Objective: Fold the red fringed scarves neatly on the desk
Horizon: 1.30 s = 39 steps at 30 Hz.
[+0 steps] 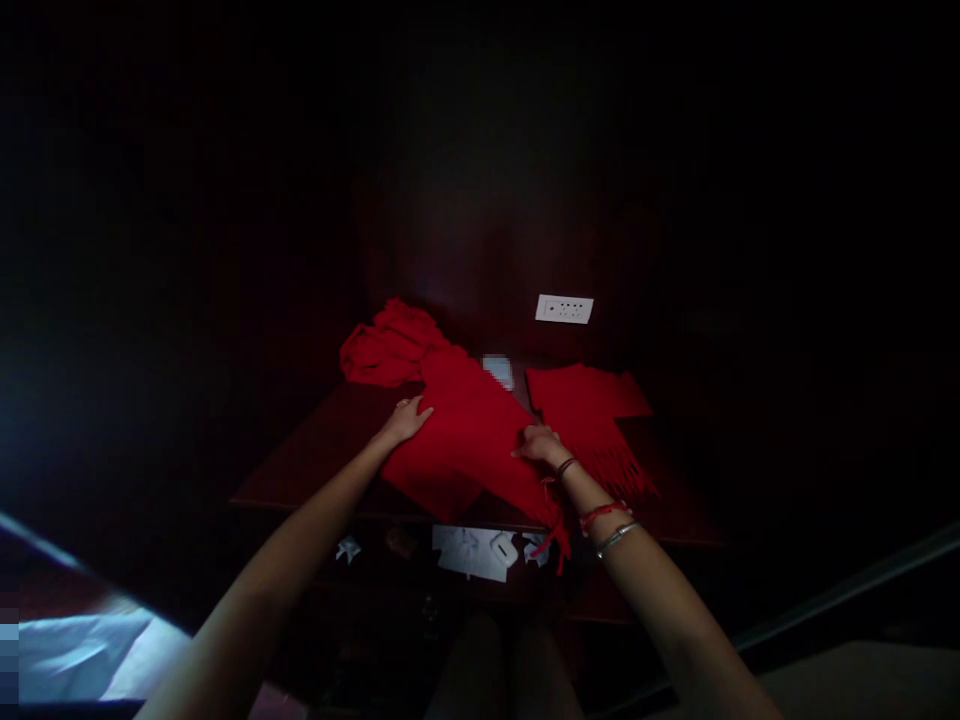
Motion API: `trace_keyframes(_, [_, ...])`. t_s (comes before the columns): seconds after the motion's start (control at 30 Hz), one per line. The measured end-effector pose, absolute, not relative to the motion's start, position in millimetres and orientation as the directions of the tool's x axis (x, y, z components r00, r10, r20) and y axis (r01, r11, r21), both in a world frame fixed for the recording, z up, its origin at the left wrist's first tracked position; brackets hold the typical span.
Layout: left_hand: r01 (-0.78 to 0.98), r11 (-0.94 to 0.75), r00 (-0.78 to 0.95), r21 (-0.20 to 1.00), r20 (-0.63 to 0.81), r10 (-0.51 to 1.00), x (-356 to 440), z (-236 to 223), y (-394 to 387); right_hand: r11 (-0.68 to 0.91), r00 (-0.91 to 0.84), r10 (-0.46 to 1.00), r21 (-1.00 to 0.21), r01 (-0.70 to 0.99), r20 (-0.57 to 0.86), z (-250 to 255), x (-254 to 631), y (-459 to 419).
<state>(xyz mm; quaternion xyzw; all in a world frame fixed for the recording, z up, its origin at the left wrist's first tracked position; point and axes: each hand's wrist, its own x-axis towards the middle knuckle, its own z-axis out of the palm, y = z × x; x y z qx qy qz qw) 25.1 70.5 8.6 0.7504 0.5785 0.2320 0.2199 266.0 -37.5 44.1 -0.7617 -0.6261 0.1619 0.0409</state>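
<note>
A red fringed scarf [469,420] is spread partly folded across a dark wooden tabletop, its tassels hanging over the front edge. At its left border, my left hand [407,420] is closed on the cloth, with the thumb on top. My right hand [541,445] has its fingers curled at the right border, near the tassels, gripping the scarf there. Just right of that hand lies another folded red fringed cloth [589,395]. Behind my left hand sits a crumpled red cloth heap [394,340], which seems to run into the scarf. The fingertips are partly hidden.
A white socket panel [564,309] is on the dark wall behind. Near the wall lies a small pale blurred item [497,371]. Below the tabletop, a shelf holds white paper [450,562], a white case [503,549] and crumpled scraps. A pale sheet [82,650] shows at lower left.
</note>
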Motion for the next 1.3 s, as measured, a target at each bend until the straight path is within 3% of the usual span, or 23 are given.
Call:
trace_keyframes(0.17, [0.706, -0.128, 0.198, 0.696, -0.02, 0.98, 17, 21, 81, -0.096, 0.042, 0.991, -0.442, 0.892, -0.129, 41, 279, -56])
trace_keyframes(0.27, [0.674, -0.031, 0.21, 0.738, -0.151, 0.966, 10, 24, 79, -0.068, 0.028, 0.997, -0.671, 0.739, -0.07, 33, 300, -73])
trace_keyframes(0.33, [0.652, 0.013, 0.218, 0.758, -0.204, 0.954, 10, 25, 78, -0.099, 0.041, 0.995, -0.755, 0.648, -0.095, 28, 312, -82])
trace_keyframes(0.57, [0.566, 0.068, 0.206, 0.821, -0.222, 0.953, 21, 27, 87, -0.027, -0.099, 0.982, -0.643, 0.766, -0.159, 32, 316, -95])
trace_keyframes(0.73, [0.517, 0.033, 0.259, 0.855, -0.193, 0.946, 17, 26, 97, -0.144, 0.057, 0.981, -0.506, 0.85, -0.184, 46, 313, -84])
trace_keyframes(0.93, [0.474, -0.088, 0.281, 0.876, -0.056, 0.958, 9, 28, 101, -0.209, 0.187, 0.973, -0.849, 0.484, -0.133, 49, 325, -75])
trace_keyframes(1.03, [0.495, -0.092, 0.314, 0.864, -0.079, 0.946, -3, 27, 97, -0.207, 0.191, 0.974, -0.822, 0.531, -0.122, 35, 326, -73])
trace_keyframes(1.23, [0.657, -0.092, 0.372, 0.748, -0.216, 0.903, -23, 26, 89, -0.106, 0.12, 0.993, -0.642, 0.759, -0.022, 15, 319, -70])
trace_keyframes(1.3, [0.678, -0.118, 0.361, 0.725, -0.189, 0.913, -24, 27, 89, -0.08, 0.099, 0.995, -0.672, 0.736, -0.009, 17, 320, -71])
